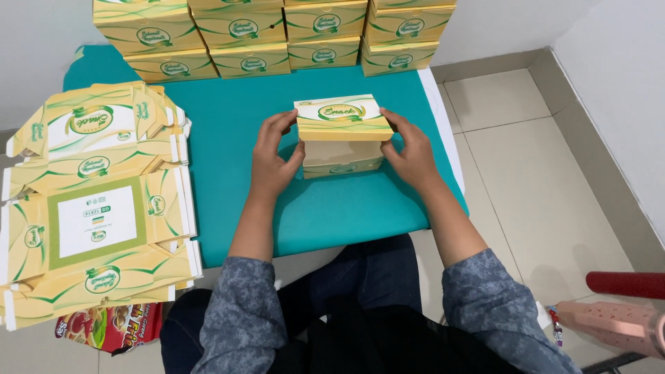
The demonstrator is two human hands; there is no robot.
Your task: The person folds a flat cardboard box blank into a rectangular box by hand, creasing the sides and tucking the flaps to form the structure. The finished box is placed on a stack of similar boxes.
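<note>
A small yellow, green and white cardboard snack box (342,131) stands on the teal mat (325,201) in front of me, its lid raised and tilted toward me. My left hand (273,158) grips the box's left side, fingers on the lid edge and thumb on the front. On the opposite side, my right hand (412,149) holds the lid corner and side wall. The box's inside is hidden behind the lid.
A pile of flat unfolded box blanks (93,201) lies at the left. Several folded boxes (277,34) are stacked in rows along the wall at the back. A red snack packet (111,325) sits under the blanks. A pink and red object (616,312) is at the lower right on the tiled floor.
</note>
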